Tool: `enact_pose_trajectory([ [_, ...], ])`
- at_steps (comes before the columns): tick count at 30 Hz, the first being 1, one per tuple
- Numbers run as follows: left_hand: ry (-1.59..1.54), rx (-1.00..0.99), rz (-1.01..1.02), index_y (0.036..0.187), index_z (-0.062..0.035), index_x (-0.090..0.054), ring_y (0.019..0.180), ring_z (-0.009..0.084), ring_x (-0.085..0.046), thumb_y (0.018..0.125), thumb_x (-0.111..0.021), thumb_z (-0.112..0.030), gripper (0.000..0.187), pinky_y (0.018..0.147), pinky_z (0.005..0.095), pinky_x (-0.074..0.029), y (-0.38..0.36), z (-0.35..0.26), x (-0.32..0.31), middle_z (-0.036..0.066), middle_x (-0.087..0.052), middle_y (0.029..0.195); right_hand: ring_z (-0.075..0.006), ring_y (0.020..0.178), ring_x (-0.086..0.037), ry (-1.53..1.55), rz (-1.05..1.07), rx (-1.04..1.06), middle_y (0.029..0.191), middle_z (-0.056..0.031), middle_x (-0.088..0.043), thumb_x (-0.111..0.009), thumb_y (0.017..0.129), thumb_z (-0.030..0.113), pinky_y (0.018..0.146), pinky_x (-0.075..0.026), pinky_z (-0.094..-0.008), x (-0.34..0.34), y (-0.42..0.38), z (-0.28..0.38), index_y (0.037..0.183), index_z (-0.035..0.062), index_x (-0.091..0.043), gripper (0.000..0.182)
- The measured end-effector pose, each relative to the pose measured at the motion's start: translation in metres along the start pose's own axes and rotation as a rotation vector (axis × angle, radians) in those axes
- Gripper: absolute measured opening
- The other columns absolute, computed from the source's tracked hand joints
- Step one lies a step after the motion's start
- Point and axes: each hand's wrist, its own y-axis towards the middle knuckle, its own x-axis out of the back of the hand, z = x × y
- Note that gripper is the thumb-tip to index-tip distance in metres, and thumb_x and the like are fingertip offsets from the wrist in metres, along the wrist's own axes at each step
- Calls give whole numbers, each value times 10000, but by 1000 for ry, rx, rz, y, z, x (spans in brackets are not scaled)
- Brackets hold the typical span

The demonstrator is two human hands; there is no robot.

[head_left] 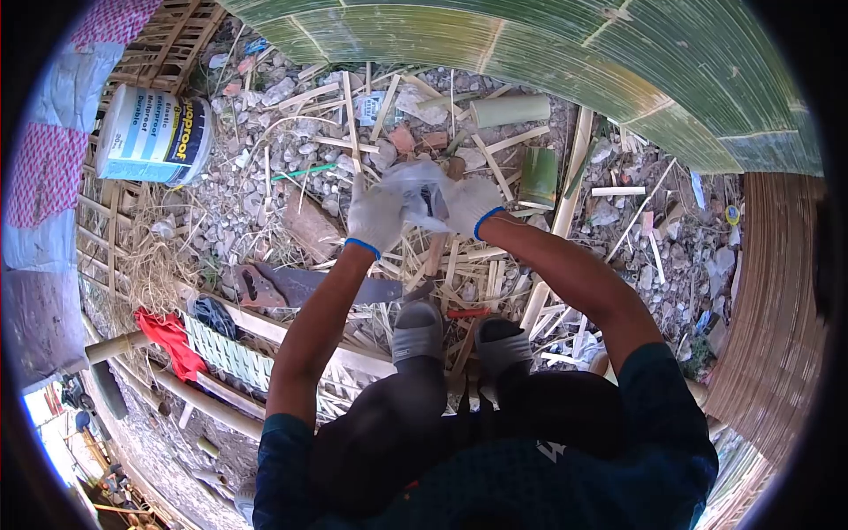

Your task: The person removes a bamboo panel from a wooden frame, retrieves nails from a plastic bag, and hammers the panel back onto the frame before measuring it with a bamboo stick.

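Note:
A clear plastic bag [417, 187] is stretched between my two hands, with something dark showing through it. My left hand [374, 217], in a white knit glove with a blue cuff, is closed on the bag's left side. On the other side, my right hand [471, 205], gloved the same way, grips its right edge. A thin bamboo strip [350, 115] runs up from beside my left fingers. Below the left hand, a handsaw [322, 286] with a brown handle lies on the rubble, its blade pointing toward my feet.
A white waterproofing bucket [155, 135] lies at the upper left. Woven green bamboo panels [495, 35] cross the top. Bamboo offcuts [511, 109] and strips litter the stony ground. A red cloth [170, 343] hangs over bamboo poles at left. A brown slatted screen [768, 309] stands right.

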Motion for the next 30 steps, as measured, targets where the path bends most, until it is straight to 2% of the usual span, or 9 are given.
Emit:
enact_pose_trajectory([
  [1,-42,56,85,1178,-229,-726,1092,260,-684,960,-597,-345,278,1179,670,-206,2,0,-6,53,-737,1125,-360,739,-725,-22,-18,-13,802,-191,-719,-688,832,272,627,-566,-496,0,-2,-3,1105,58,-621,353],
  [4,-1,257,286,1106,-197,-730,1076,274,-679,944,-622,-328,235,1187,655,-199,16,-24,24,46,-726,1103,-361,737,-723,-40,32,8,811,-171,-719,-687,844,286,629,-562,-495,2,-4,-2,1098,56,-599,354],
  [7,1,285,12,1028,-172,-718,1104,281,-652,924,-643,-301,182,1192,660,-175,23,-30,41,35,-713,1056,-329,728,-739,87,-87,102,801,-145,-735,-670,887,382,637,-576,-474,13,-12,7,1011,26,-666,377],
  [10,-120,-50,-129,965,-160,-699,1137,279,-625,903,-662,-279,139,1200,664,-155,25,-33,27,32,-698,1035,-330,761,-741,43,-94,178,820,-128,-740,-689,861,432,656,-576,-478,-2,-15,5,1017,52,-670,412],
  [14,-19,77,71,1065,-169,-712,1192,282,-584,903,-658,-272,200,1198,691,-141,15,-11,-11,42,-687,1030,-344,749,-723,26,50,125,816,-141,-717,-698,843,370,659,-562,-499,-13,-5,-1,945,112,-680,278],
  [17,-56,169,71,1122,-173,-715,1192,285,-585,903,-655,-251,240,1186,698,-153,7,-13,-2,57,-677,1053,-339,766,-734,-36,117,117,823,-137,-735,-709,809,363,677,-573,-489,1,-1,-1,905,113,-717,269],
  [22,-137,185,-62,1060,-181,-743,1220,317,-559,883,-672,-257,205,1161,700,-197,15,-21,5,86,-645,1138,-333,789,-750,-77,174,121,864,-149,-761,-696,770,306,701,-590,-467,-1,9,5,906,110,-777,252],
  [28,8,253,156,1057,-186,-750,1224,344,-540,861,-691,-280,225,1165,671,-216,24,-27,5,112,-630,1161,-346,744,-728,8,58,154,787,-142,-723,-738,785,364,650,-569,-497,-7,1,4,1043,160,-685,334],
  [30,17,293,128,1051,-183,-755,1221,342,-542,859,-692,-294,230,1166,657,-227,20,-27,0,116,-627,1169,-343,756,-731,9,87,154,805,-137,-728,-731,792,363,657,-567,-498,0,-2,4,1067,164,-683,342],
])
